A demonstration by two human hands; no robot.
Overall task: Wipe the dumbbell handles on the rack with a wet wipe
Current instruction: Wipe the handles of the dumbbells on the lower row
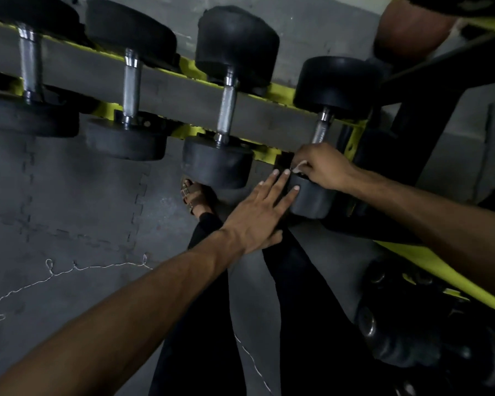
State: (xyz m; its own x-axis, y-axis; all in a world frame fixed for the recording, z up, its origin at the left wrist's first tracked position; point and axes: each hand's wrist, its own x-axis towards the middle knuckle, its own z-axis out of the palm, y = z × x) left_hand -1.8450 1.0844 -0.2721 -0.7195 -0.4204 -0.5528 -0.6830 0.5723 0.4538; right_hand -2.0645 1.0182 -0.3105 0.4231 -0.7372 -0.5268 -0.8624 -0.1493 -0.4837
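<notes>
Dumbbells (236, 44) bear chrome handles (228, 107); right hand (323, 164) pinches small white wipe (297, 167).

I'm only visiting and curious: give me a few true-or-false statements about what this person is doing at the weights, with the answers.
1. The right hand holds a white wipe at the lower end of a dumbbell handle. True.
2. The left hand grips the wipe too. False: its fingers are straight and rest on that dumbbell's near head.
3. That dumbbell is the rightmost of four in its row. True.
4. The rack frame is red. False: it is yellow.
</notes>
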